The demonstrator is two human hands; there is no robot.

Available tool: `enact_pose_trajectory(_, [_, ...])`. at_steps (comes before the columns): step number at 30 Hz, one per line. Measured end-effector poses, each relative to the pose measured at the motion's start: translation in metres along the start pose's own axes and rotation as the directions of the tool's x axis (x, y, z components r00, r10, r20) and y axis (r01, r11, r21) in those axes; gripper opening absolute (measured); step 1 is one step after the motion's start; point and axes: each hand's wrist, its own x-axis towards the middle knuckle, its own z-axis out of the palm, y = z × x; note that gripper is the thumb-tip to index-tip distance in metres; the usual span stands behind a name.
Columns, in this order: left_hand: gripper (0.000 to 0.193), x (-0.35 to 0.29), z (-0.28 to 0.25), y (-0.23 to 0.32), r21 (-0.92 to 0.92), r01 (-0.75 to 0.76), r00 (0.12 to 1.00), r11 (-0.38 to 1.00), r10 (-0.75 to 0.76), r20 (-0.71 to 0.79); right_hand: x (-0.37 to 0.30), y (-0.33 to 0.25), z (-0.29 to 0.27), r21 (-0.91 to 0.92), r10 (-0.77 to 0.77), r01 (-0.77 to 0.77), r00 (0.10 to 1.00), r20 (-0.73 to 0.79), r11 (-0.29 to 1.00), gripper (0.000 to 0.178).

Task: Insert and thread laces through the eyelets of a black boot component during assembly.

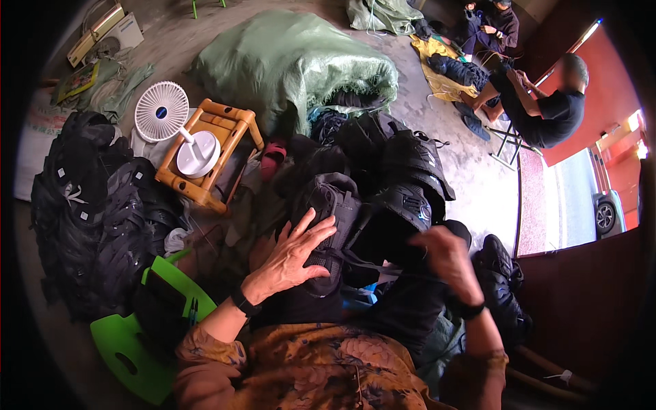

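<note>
A black shoe upper (pixel 339 217) with a mesh part and a lacing area lies on my lap. My left hand (pixel 290 256) rests on its left side, fingers stretched and spread, gripping nothing. Off to the right, my right hand (pixel 445 258) is raised near my right knee. Its fingers look bent but are smeared by motion, so whether they pinch anything is unclear. A dark strap or lace runs from the upper toward that hand. Just beyond lie more black shoe uppers (pixel 403 205), heaped against each other.
A white fan (pixel 162 111) stands on a bamboo stool (pixel 234 123). Left are a pile of black uppers (pixel 96 205) and a green plastic seat (pixel 126 355). A large green woven sack (pixel 273 61) lies ahead. Two people (pixel 557 102) sit at the far right.
</note>
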Motion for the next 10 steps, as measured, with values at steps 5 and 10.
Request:
enact_pose_trajectory(5, [0.085,0.004,-0.002,-0.004,-0.031,-0.018,1.000,0.999,0.018,-0.012,0.027,0.010,0.066,0.414,0.071,-0.487,0.708,0.702,0.769,0.029])
enact_pose_trajectory(10, [0.083,0.003,0.001,-0.017,-0.177,-0.075,0.997,0.981,0.074,-0.014,-0.005,0.026,0.062,0.610,-0.011,-0.718,0.645,0.764,0.334,0.039])
